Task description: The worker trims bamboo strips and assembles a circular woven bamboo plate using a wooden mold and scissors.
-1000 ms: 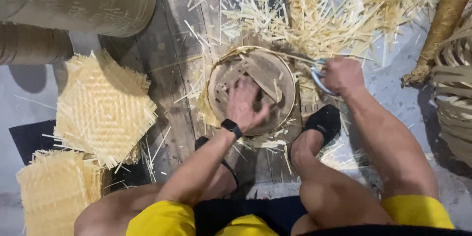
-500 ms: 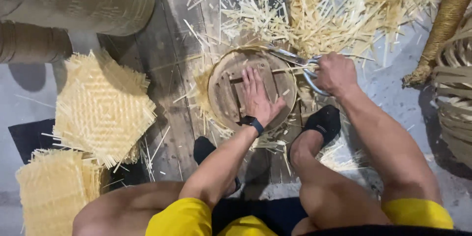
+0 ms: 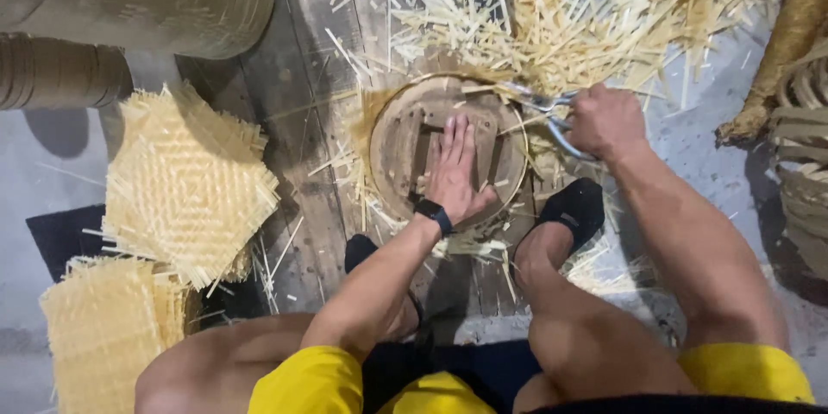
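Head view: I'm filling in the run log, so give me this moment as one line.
left hand: flat on round wooden form | right hand: gripping shears at form's rim | offcut strips beyond | woven mats at left

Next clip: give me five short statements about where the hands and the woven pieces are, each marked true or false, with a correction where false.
1. The left hand lies flat, fingers spread, on the round wooden form. True.
2. The right hand is empty. False: it grips scissors at the form's edge.
3. Square woven mats are stacked to the person's left. True.
4. The left wrist is bare. False: it wears a dark wristband.
5. Loose straw-coloured strips litter the floor beyond the form. True.
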